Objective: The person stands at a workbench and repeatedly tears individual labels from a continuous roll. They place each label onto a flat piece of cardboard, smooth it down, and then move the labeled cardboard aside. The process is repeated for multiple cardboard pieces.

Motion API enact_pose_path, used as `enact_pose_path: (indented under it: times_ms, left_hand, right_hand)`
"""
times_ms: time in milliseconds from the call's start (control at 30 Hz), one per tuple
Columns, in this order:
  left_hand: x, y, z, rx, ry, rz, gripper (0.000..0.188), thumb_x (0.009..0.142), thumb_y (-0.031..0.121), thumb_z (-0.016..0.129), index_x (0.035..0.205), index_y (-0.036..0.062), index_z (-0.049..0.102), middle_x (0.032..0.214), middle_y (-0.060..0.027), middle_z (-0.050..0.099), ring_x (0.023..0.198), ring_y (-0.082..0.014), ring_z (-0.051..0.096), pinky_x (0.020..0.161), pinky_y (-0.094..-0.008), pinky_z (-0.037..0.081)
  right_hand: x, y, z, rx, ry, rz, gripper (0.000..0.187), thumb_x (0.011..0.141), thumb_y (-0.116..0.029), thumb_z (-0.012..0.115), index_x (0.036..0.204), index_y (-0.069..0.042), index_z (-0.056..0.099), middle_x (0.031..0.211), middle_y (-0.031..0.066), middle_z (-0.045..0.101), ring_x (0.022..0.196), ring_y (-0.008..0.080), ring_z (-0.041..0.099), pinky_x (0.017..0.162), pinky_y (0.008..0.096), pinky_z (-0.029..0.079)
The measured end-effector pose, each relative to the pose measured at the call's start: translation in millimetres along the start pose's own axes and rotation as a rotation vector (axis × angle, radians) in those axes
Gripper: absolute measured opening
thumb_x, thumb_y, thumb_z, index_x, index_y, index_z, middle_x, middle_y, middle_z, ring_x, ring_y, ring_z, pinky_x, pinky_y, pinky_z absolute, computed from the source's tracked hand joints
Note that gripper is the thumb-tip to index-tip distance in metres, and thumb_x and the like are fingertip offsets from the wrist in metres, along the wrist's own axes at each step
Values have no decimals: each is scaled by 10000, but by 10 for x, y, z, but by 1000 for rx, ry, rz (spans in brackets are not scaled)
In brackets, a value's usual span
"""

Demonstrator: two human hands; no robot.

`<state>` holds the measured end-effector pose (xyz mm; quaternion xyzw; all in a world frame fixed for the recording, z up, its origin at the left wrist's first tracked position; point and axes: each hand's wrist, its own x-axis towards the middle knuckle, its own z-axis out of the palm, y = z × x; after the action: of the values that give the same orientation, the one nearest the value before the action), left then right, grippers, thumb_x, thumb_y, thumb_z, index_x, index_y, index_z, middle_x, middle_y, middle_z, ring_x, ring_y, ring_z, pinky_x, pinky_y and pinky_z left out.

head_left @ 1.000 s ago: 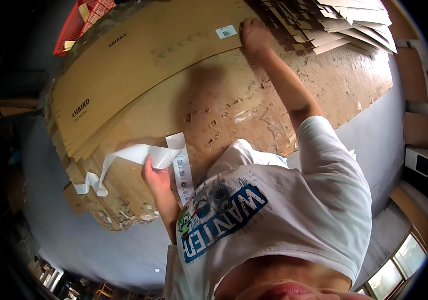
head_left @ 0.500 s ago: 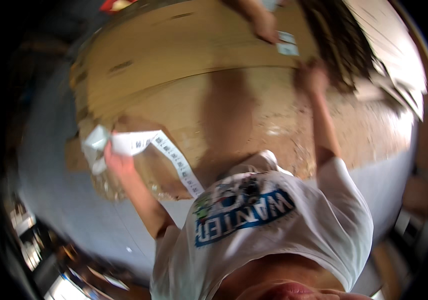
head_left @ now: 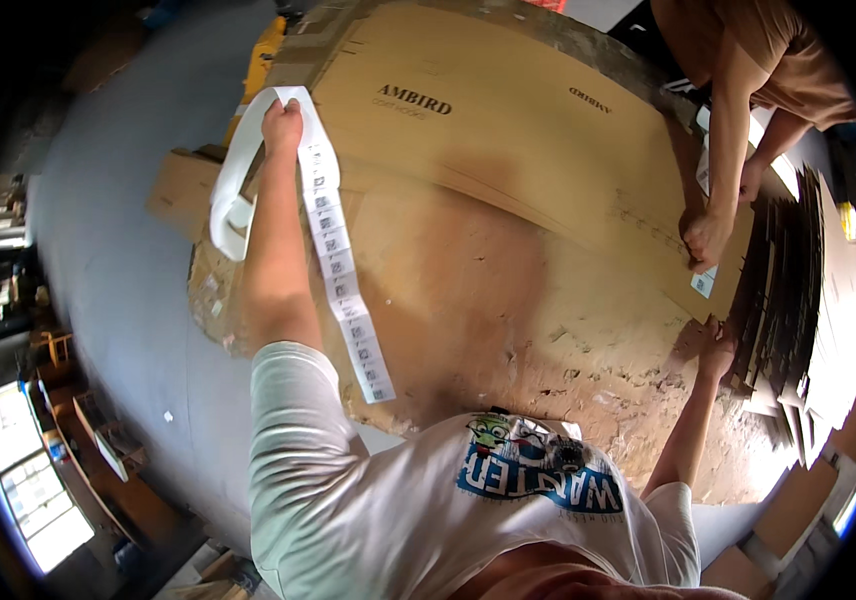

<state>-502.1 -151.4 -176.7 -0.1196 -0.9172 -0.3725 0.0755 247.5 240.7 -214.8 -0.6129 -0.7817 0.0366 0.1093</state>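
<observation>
A long white strip of printed labels (head_left: 334, 250) hangs from my left hand (head_left: 284, 125), whose fingers are closed around it at the far left. One length loops behind my forearm and the other trails toward my shirt. A large flat brown cardboard sheet (head_left: 528, 120) lies across the worktable. At its near right corner, my right hand (head_left: 717, 352) has its fingers closed on the edge, though the fingertips are partly hidden. Just beyond that hand, a white label (head_left: 705, 284) sits on the cardboard, under a co-worker's hand (head_left: 710, 238).
The worktable (head_left: 478, 290) has a worn, scuffed brown top. A stack of cardboard sheets (head_left: 788, 290) stands on its right side, close to my right hand. The co-worker leans in from the far right. A cardboard box (head_left: 184, 192) is beyond the left edge, above the grey floor (head_left: 128, 290).
My left hand has moved farther out and slightly right with the label strip. My right hand now meets the sheet's corner. The view has turned, showing more of the co-worker.
</observation>
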Motion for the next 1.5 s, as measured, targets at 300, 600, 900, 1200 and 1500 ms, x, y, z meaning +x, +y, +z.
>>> enact_pose_path:
  times_ms: [300,600,900,1200,1500]
  left_hand:
    - [285,364,696,524,-170,489,233,800,212,493,859,14,601,869,-232,623,816,-405,604,740,-476,480]
    - [482,72,484,775,-237,611,247,840,178,472,871,-23,614,841,-254,622,797,-419,606,700,-495,477]
    - [358,292,772,624,-177,672,296,850,201,457,972,-34,591,1004,-253,588,914,-400,572,793,-463,449]
    - [555,-32,516,-101,-583,258,449,861,306,538,1102,-72,549,1044,-272,593,952,-402,579,819,-408,453]
    - [-1267,936,485,-212,-836,98,350,902,189,537,1145,-63,532,1026,-94,605,879,-178,551,780,-305,436]
  right_hand:
    - [-94,19,-2,155,-7,1,348,880,-327,551,1077,-45,605,1012,175,629,911,345,605,719,393,477]
    - [62,-443,-112,127,77,204,374,812,-406,618,964,-69,669,908,191,642,875,336,620,735,395,478]
    - [70,-128,-312,694,175,423,208,811,-205,656,771,-34,544,678,55,597,681,142,588,581,278,467]
    - [72,-716,-2347,1376,381,155,153,889,-168,571,853,-24,531,720,61,579,564,93,535,489,185,445]
    - [-203,1,-4063,1531,555,-328,104,874,-132,566,859,-29,555,812,43,583,734,127,562,679,255,467]
